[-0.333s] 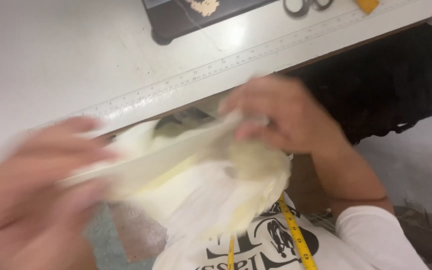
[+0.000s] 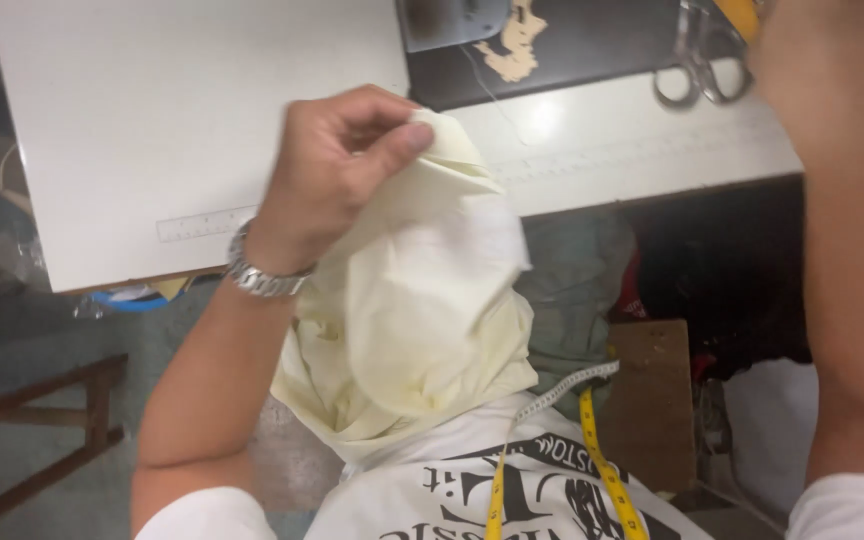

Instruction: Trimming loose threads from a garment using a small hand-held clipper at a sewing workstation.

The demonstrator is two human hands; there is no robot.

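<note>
Pale yellow cloth hangs over my lap below the white table, my left hand pinching its top edge, while my right hand's grip I cannot tell.

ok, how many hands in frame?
1 clearly: the left hand pinches the cream fabric up. Only the right forearm shows at right; its hand is cut off.
</note>
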